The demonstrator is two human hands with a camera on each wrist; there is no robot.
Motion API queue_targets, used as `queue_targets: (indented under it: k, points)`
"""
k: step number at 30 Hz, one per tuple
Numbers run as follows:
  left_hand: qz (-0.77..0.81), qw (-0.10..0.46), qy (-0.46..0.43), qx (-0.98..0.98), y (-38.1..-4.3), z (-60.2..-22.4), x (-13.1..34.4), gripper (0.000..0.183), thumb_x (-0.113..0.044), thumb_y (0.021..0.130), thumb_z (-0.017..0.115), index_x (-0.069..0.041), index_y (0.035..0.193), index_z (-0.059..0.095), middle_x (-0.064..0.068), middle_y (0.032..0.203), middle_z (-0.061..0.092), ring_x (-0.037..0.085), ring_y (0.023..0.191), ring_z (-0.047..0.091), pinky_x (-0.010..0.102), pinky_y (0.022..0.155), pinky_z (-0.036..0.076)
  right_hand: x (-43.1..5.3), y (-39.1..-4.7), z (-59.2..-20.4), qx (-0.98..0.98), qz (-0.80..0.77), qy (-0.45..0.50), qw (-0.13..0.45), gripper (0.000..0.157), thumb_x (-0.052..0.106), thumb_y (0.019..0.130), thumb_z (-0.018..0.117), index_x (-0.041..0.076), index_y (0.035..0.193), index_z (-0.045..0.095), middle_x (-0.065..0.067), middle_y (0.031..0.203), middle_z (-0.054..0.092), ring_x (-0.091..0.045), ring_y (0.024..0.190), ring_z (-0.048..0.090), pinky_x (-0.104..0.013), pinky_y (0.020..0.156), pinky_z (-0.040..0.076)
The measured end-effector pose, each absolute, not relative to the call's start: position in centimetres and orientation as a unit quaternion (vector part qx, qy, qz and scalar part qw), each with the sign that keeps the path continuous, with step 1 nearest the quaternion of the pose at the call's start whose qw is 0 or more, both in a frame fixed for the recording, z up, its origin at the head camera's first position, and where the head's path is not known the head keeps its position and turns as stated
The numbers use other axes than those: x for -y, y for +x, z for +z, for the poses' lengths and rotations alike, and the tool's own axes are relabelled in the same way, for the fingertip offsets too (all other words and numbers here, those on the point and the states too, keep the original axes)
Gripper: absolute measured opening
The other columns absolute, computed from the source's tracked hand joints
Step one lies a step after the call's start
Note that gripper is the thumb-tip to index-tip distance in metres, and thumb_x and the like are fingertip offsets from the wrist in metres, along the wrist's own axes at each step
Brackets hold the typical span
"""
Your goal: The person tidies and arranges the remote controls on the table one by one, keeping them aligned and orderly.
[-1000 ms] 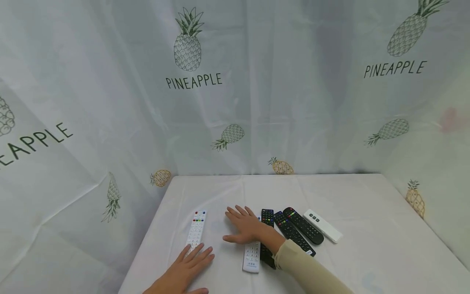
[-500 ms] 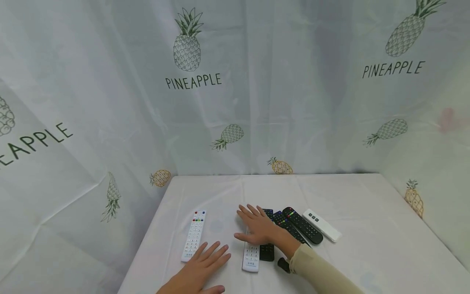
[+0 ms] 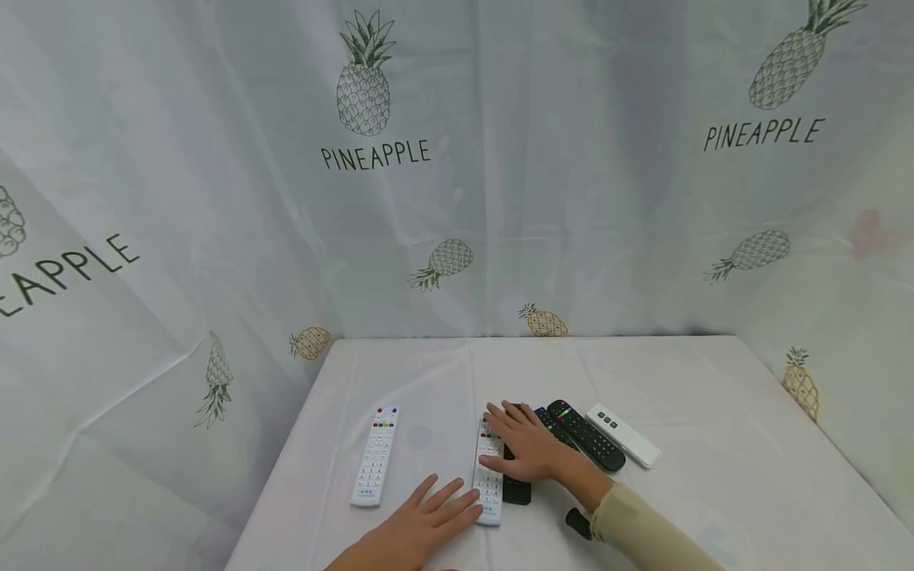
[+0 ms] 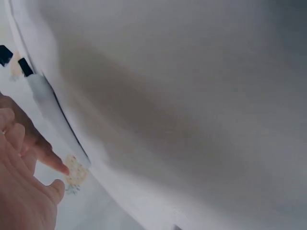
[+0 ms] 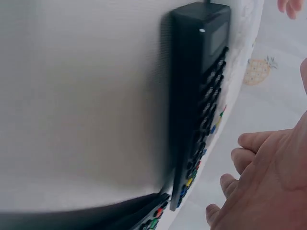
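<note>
My right hand (image 3: 524,444), fingers spread, is over a black remote control (image 3: 517,490) and hides much of it. Left of that lies a white remote control (image 3: 489,476), overlapped by the right thumb in the head view. My left hand (image 3: 421,527) is flat with straight fingers, its fingertips right at the white remote's near end. In the right wrist view, the palm of the right hand (image 5: 273,177) faces the black remote (image 5: 192,105), seen from its near end. The left wrist view shows the left palm (image 4: 24,191) beside the white remote (image 4: 55,115).
Another white remote (image 3: 375,458) lies apart on the left of the white-covered table (image 3: 421,381). To the right are a partly hidden black remote (image 3: 553,424), a rounded black remote (image 3: 585,436) and a white remote with few buttons (image 3: 624,434). A pineapple-print curtain (image 3: 571,159) hangs around.
Both hands have moved right. The left hand has left the far-left white remote, uncovering it, and come to the middle white one. The right hand has slid from the white remote onto the black one.
</note>
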State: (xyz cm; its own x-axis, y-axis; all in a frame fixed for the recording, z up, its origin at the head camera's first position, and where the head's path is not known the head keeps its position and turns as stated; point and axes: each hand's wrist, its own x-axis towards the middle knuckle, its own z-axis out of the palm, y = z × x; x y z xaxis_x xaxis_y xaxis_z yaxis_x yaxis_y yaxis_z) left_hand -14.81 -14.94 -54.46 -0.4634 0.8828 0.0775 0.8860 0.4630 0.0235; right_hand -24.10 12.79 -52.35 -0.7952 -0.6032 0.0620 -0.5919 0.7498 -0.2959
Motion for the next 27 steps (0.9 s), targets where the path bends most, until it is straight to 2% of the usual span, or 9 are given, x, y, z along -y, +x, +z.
queue_targets:
  k: [4, 8, 11, 14, 27]
  points:
    - [-0.015, 0.012, -0.531, 0.847, -14.9, -54.7, 14.2, 0.087, -0.074, 0.095, 0.026, -0.02, 0.161, 0.008, -0.005, 0.168, 0.01, 0.024, 0.155, 0.012, 0.043, 0.115, -0.007, -13.4, -23.9, -52.8, -0.936, -0.153, -0.315, 0.021, 0.081, 0.065, 0.096, 0.043, 0.01, 0.154, 0.034, -0.009, 0.162, 0.031, -0.038, 0.15, 0.023, -0.062, 0.119, 0.015]
    - [0.007, 0.01, -0.533, 0.846, -14.9, -54.9, 13.8, 0.085, -0.074, 0.096, 0.021, -0.021, 0.161, 0.007, -0.006, 0.168, 0.008, 0.024, 0.155, 0.013, 0.051, 0.115, 0.012, -13.7, -23.8, -53.0, -0.936, -0.164, -0.311, 0.029, 0.081, 0.065, 0.095, 0.043, 0.011, 0.154, 0.035, -0.009, 0.161, 0.032, -0.036, 0.151, 0.022, -0.062, 0.119, 0.014]
    - [0.019, 0.003, -0.532, 0.846, -14.8, -54.9, 13.5, 0.085, -0.075, 0.095, 0.018, -0.021, 0.161, 0.008, -0.006, 0.168, 0.008, 0.024, 0.155, 0.013, 0.055, 0.113, 0.02, -13.8, -23.9, -53.2, -0.935, -0.165, -0.312, 0.03, 0.081, 0.065, 0.095, 0.043, 0.01, 0.154, 0.036, -0.01, 0.161, 0.033, -0.036, 0.151, 0.022, -0.063, 0.119, 0.014]
    - [0.02, -0.015, -0.531, 0.847, -14.8, -54.7, 13.2, 0.085, -0.074, 0.095, 0.016, -0.021, 0.161, 0.009, -0.007, 0.168, 0.007, 0.023, 0.155, 0.012, 0.056, 0.114, 0.022, -13.9, -24.0, -53.3, -0.935, -0.16, -0.314, 0.033, 0.081, 0.065, 0.095, 0.043, 0.01, 0.154, 0.036, -0.01, 0.16, 0.034, -0.037, 0.151, 0.022, -0.063, 0.118, 0.014]
    - [0.044, -0.027, -0.527, 0.848, -14.9, -54.8, 13.0, 0.088, -0.077, 0.093, 0.014, -0.023, 0.161, 0.005, -0.01, 0.167, 0.003, 0.021, 0.155, 0.009, 0.058, 0.114, 0.026, -14.0, -24.0, -53.6, -0.938, -0.148, -0.309, 0.043, 0.082, 0.068, 0.094, 0.042, 0.013, 0.154, 0.037, -0.007, 0.16, 0.035, -0.036, 0.151, 0.023, -0.062, 0.118, 0.016]
